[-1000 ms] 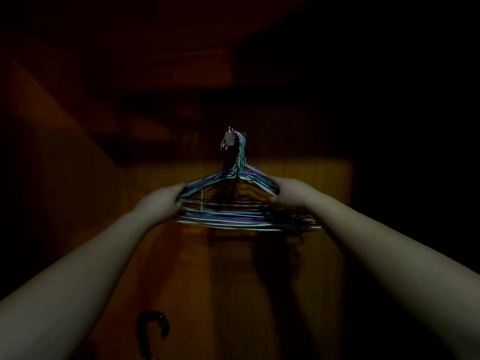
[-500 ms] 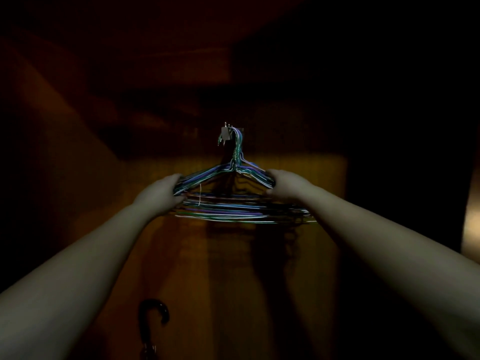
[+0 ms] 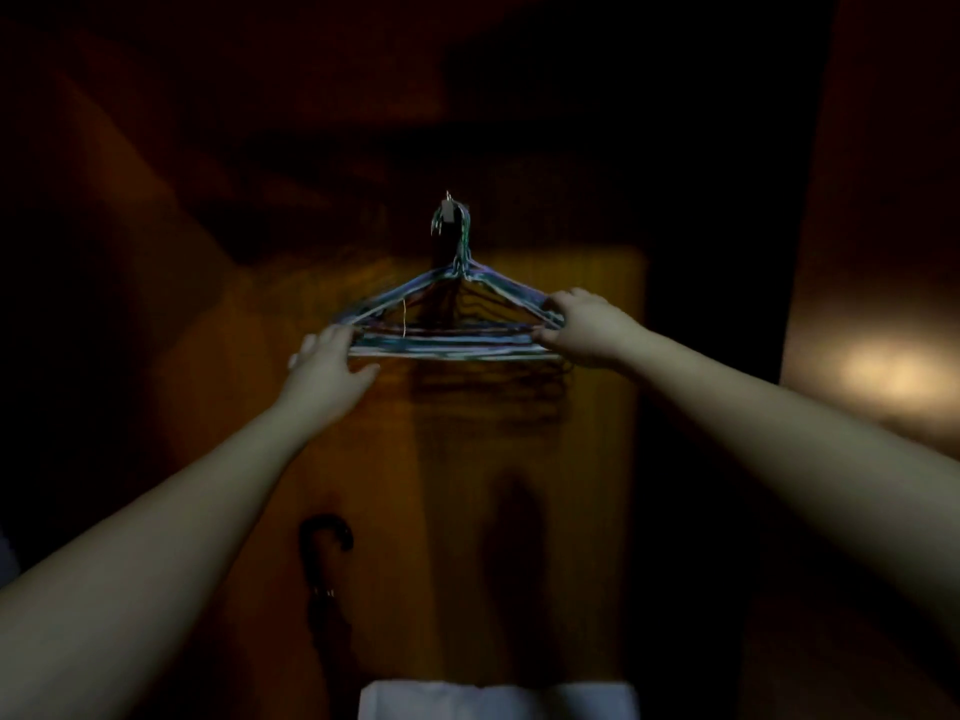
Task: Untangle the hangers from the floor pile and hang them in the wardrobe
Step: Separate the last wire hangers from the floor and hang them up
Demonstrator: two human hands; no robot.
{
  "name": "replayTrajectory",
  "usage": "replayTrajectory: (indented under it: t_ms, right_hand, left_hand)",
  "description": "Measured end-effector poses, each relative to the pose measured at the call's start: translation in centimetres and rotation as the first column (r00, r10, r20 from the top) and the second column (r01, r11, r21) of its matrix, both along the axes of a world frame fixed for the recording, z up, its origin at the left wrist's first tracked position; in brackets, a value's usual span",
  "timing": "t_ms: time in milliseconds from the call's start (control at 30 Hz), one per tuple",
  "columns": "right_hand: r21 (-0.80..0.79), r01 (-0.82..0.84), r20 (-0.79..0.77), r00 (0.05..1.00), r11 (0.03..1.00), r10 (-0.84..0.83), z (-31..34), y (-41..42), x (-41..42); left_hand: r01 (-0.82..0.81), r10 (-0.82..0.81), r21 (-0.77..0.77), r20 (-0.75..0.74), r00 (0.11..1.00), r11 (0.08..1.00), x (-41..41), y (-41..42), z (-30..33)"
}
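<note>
Your left hand (image 3: 332,363) sits at the left corner of the bundle of wire hangers (image 3: 457,324), fingers loosely spread and straight, fingertips touching the corner wires; no wire is seen wrapped by the fingers. One umbrella (image 3: 324,569) with a curved dark handle stands low in the wardrobe, below and slightly left of that hand, well apart from the hangers.

One bundle of hangers is present; the individual wires overlap too closely in the dim light for you to count them. The bundle hangs upright inside the wardrobe, its hooks (image 3: 451,220) pointing up and gathered on one small mount (image 3: 448,213) on the wooden back panel (image 3: 519,459). The long axis, along the bottom bars, runs left to right and close to level. One thin light strand (image 3: 404,317) dangles inside the left half of the triangle.

Your right hand (image 3: 582,324) is at the right corner of the bundle, thumb below and fingers above, pinching the corner wires.

One pale flat object (image 3: 493,701) lies at the bottom edge, too cropped to identify. One wooden door panel (image 3: 883,252) stands at far right, carrying one bright reflection
</note>
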State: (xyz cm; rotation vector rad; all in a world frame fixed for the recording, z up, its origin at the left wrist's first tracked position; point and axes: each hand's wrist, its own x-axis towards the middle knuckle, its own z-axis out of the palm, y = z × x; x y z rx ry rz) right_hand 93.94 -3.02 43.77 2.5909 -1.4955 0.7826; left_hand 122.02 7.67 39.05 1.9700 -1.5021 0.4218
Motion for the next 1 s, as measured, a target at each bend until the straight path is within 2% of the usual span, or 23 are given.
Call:
replayTrajectory:
  t_ms: [100, 200, 367, 533, 800, 1000]
  right_hand:
    - [0.139, -0.079, -0.027, 0.996, 0.987, 0.083, -3.4, 5.1, -1.5]
    - [0.257, -0.068, -0.069, 0.994, 0.964, 0.088, -8.0, 10.0, -3.4]
    - [0.432, 0.011, -0.094, 0.995, 0.902, 0.033, -17.5, 15.0, -7.9]
    - [0.610, 0.104, -0.073, 0.994, 0.786, -0.075, -26.9, 19.5, -15.1]
    - [0.773, 0.228, -0.061, 0.956, 0.592, -0.288, -38.2, 23.4, -31.0]
    - [0.819, 0.333, -0.059, 0.859, 0.468, -0.508, -43.5, 26.1, -46.9]
  left_hand:
    - [0.088, -0.074, 0.162, -0.089, 0.993, 0.983, -2.6, 3.5, -3.0]
    - [0.187, -0.142, 0.288, -0.169, 0.975, 0.939, -5.0, 6.6, -6.8]
    - [0.314, -0.201, 0.361, -0.317, 0.927, 0.878, -10.4, 10.2, -15.2]
    - [0.415, -0.214, 0.428, -0.442, 0.871, 0.803, -17.6, 11.3, -23.7]
    - [0.561, -0.373, 0.532, -0.425, 0.825, 0.634, -34.9, 9.8, -31.3]
    - [0.604, -0.456, 0.597, -0.401, 0.795, 0.529, -52.2, 7.1, -34.7]
